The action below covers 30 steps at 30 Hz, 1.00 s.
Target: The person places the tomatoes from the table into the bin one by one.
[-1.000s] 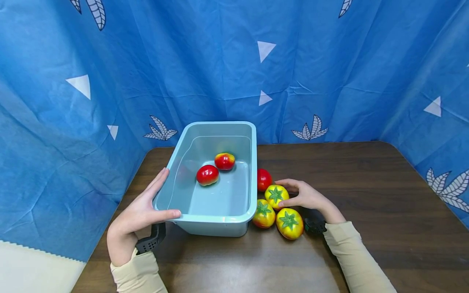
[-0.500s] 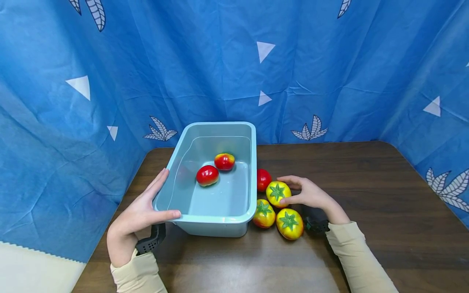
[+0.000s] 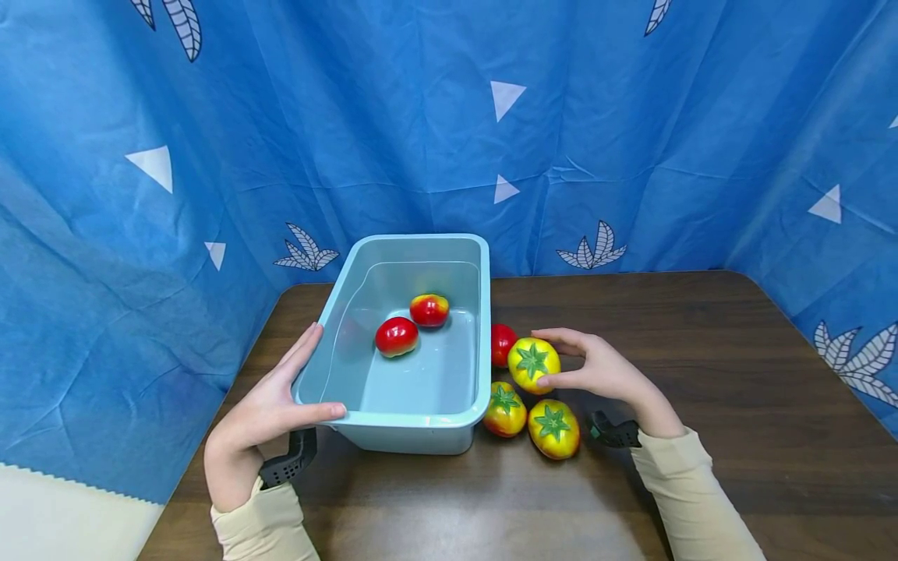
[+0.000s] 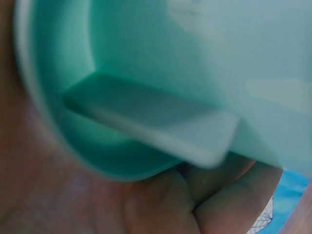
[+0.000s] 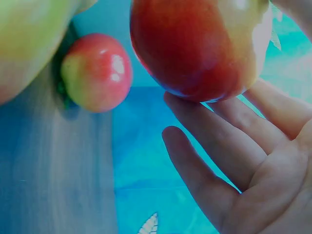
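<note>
My left hand (image 3: 270, 405) grips the near left corner of a light blue plastic bin (image 3: 414, 421), thumb on its front rim and fingers along its left side. The left wrist view shows fingers (image 4: 161, 200) against the bin's underside. My right hand (image 3: 606, 374) pinches a yellow-and-red artificial tomato (image 3: 532, 363) with a green star-shaped top, between thumb and fingers. In the right wrist view this tomato (image 5: 195, 48) hangs above the table, its underside red. Below and around it lie a red tomato (image 3: 501, 344) and two yellow-red tomatoes (image 3: 504, 411) (image 3: 554, 431).
Two red-and-yellow tomatoes (image 3: 397, 336) (image 3: 429, 310) lie inside the bin. The bin stands on a dark brown wooden table (image 3: 701, 374). A blue patterned curtain (image 3: 421, 117) hangs behind the table and at both sides.
My right hand has lifted the yellow-red tomato up from among the others, rising slightly and shifting a little to the right. The left hand and bin have stayed put.
</note>
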Each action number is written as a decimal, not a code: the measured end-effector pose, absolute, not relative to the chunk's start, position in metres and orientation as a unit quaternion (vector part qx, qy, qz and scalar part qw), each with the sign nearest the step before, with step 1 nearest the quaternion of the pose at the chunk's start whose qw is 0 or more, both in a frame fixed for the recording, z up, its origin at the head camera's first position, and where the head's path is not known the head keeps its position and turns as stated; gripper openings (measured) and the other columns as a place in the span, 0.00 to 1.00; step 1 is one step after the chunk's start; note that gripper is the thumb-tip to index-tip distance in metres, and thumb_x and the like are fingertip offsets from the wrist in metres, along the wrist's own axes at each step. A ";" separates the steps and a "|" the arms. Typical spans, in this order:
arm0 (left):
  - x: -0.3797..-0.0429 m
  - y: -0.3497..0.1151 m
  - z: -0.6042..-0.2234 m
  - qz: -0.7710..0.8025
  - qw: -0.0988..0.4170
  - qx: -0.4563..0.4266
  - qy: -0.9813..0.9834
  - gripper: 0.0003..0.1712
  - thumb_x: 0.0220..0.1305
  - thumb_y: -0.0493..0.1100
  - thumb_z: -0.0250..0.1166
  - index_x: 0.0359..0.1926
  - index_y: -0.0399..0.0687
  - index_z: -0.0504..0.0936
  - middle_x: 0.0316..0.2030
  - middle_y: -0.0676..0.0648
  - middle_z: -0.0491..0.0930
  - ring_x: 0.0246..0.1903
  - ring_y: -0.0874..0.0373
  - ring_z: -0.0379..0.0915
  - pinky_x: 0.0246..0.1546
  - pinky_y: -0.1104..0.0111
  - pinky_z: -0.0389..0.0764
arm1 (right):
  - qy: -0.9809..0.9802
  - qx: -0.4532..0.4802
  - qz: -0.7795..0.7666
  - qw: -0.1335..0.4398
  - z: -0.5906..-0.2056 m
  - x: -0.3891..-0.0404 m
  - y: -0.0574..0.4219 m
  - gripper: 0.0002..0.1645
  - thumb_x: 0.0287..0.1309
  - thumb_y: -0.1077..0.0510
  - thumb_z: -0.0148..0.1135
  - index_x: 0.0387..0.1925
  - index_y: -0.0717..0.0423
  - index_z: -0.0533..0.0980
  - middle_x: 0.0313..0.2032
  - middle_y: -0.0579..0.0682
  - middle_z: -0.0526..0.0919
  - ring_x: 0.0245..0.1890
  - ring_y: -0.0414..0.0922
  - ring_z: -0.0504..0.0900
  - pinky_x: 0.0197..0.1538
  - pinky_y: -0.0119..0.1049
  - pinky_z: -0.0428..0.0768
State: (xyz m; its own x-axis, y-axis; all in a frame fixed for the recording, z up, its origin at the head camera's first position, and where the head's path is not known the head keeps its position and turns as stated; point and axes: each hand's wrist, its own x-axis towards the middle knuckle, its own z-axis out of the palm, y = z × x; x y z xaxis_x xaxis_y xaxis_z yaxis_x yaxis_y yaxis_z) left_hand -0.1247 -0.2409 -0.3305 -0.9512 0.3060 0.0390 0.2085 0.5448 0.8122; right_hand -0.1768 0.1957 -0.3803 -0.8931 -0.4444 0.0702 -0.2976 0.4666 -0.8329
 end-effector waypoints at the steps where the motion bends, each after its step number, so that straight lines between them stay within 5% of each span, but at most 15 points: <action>1: -0.125 -0.241 -0.330 0.454 0.054 0.147 0.877 0.58 0.43 0.46 0.72 0.69 0.62 0.42 0.68 0.53 0.37 0.61 0.44 0.42 0.51 0.40 0.58 | 0.854 -0.218 -0.467 0.075 -0.379 -0.176 0.196 0.39 0.41 0.46 0.69 0.58 0.48 0.67 0.55 0.47 0.70 0.52 0.52 0.69 0.46 0.47 0.74; 30: -0.124 -0.240 -0.328 0.439 0.052 0.162 0.882 0.57 0.45 0.46 0.70 0.69 0.62 0.41 0.68 0.50 0.36 0.61 0.43 0.43 0.49 0.41 0.60 | 0.843 -0.239 -0.481 -0.012 -0.344 -0.149 0.193 0.38 0.42 0.50 0.70 0.58 0.42 0.67 0.55 0.41 0.70 0.52 0.44 0.71 0.46 0.39 0.75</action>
State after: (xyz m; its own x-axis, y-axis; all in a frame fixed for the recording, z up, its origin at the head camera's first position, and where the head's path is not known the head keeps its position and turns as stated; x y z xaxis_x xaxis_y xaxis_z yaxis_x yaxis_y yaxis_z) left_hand -0.1237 -0.2401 -0.3278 -0.9421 0.3315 0.0503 0.2399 0.5616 0.7918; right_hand -0.1493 0.1926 -0.3436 -0.8852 -0.3919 0.2507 -0.4154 0.4232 -0.8052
